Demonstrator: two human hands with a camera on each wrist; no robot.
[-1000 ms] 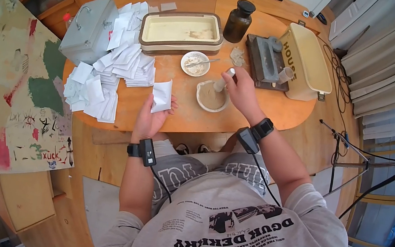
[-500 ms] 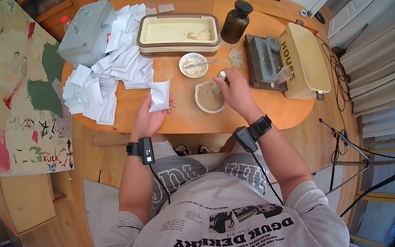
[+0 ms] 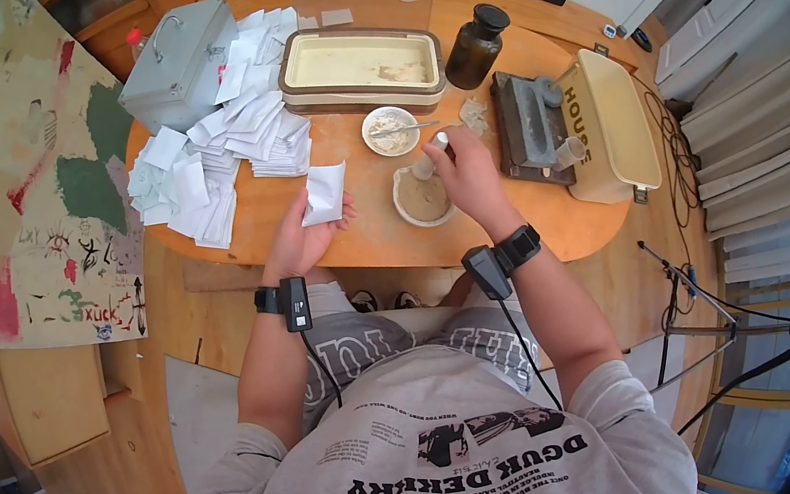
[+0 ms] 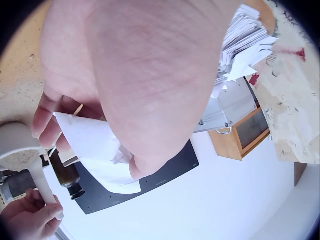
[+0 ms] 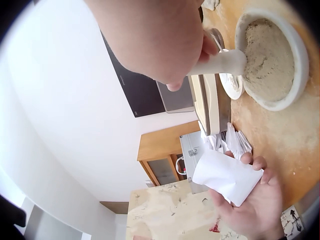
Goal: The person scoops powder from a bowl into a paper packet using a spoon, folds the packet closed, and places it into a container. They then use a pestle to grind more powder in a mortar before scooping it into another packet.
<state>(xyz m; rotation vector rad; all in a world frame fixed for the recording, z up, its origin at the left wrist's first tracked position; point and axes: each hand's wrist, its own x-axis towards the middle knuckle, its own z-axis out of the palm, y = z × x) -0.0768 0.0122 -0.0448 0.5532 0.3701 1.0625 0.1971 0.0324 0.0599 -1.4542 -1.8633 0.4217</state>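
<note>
My left hand (image 3: 301,234) holds a white folded paper packet (image 3: 325,194) near the table's front edge. In the right wrist view the packet (image 5: 229,176) lies over the palm, thumb at one side and fingers at the other. My right hand (image 3: 470,179) grips the upper part of a white pestle (image 3: 423,166). The pestle's lower end stands in the grey-brown powder (image 5: 270,62) of a white mortar (image 5: 301,65). Behind the mortar is a small white bowl (image 3: 370,134) of pale powder with a metal spoon (image 3: 407,128) across it.
Piled white paper packets (image 3: 279,138) lie left, beside a silver metal case (image 3: 174,59). At the back stand a cream tray with a brown rim (image 3: 355,97) and a dark glass jar (image 3: 475,51). A grey grinding tool (image 3: 533,125) and a cream bin (image 3: 624,128) stand right.
My right hand has shifted left with the pestle, whose top now leans farther left over the mortar. My left hand stays in place with the packet.
</note>
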